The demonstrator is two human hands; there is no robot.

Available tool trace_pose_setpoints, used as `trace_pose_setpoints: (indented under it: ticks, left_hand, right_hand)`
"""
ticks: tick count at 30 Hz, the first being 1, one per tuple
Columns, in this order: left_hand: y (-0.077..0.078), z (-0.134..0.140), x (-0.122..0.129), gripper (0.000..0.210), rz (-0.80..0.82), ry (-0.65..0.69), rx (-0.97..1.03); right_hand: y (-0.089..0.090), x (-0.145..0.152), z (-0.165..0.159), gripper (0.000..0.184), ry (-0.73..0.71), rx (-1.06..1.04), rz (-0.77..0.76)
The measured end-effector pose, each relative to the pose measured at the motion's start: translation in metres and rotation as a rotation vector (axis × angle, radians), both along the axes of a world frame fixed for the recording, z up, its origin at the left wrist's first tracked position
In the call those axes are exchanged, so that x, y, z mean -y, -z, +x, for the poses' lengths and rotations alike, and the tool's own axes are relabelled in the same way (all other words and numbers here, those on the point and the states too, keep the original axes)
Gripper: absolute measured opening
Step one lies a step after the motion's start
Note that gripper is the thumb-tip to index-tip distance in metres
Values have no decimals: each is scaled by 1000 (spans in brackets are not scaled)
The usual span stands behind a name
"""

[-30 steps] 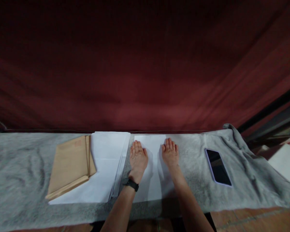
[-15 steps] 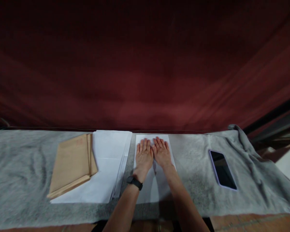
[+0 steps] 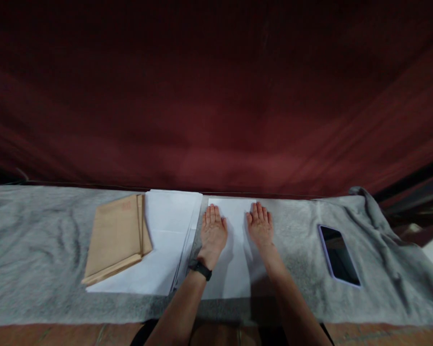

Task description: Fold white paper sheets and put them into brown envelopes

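Note:
A white sheet of paper lies flat on the grey cloth in front of me. My left hand rests palm down along the sheet's left edge, fingers stretched forward; a black watch is on that wrist. Along the right edge, my right hand lies with its fingers extended and partly past the paper. Neither hand grips anything. Just left of the sheet is a stack of white paper, and brown envelopes lie on its left part.
A phone in a purple case lies on the grey cloth at the right. The cloth is bunched near its right end. A dark red fabric rises behind the cloth's far edge. Brick-coloured floor shows below the near edge.
My hands have parted, from side by side at the middle of the sheet to its two long edges. The whole view has shifted slightly.

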State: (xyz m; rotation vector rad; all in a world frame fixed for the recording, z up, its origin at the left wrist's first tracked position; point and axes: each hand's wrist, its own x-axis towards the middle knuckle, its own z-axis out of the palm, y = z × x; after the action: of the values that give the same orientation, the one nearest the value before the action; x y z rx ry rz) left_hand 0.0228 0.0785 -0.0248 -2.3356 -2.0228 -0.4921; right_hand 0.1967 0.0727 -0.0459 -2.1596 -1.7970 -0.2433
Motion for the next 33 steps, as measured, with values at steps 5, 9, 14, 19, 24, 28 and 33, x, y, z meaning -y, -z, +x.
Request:
trace_pose_setpoints:
  ticks: [5, 9, 14, 19, 24, 28, 33]
  left_hand:
    - [-6, -4, 10, 56, 31, 24, 15]
    - [-2, 2, 38, 57, 78, 184, 32]
    - [12, 9, 82, 60, 121, 413, -54]
    - [12, -3, 97, 59, 123, 412, -92]
    - [6, -18, 94, 59, 101, 340, -70]
    - [7, -25, 92, 63, 66, 268, -56]
    - [8, -30, 91, 65, 60, 228, -56]
  right_hand:
    - [-3, 14, 15, 59, 51, -26, 21]
    - [-7, 36, 2, 57, -93, -70, 48]
    - [-5, 73, -28, 54, -362, -82, 17]
    - [-5, 96, -26, 56, -417, -68, -9]
    - [-8, 100, -9, 56, -347, -25, -28]
    - [-6, 99, 6, 59, -292, 1, -27]
    - [-3, 96, 24, 61, -224, 35, -20]
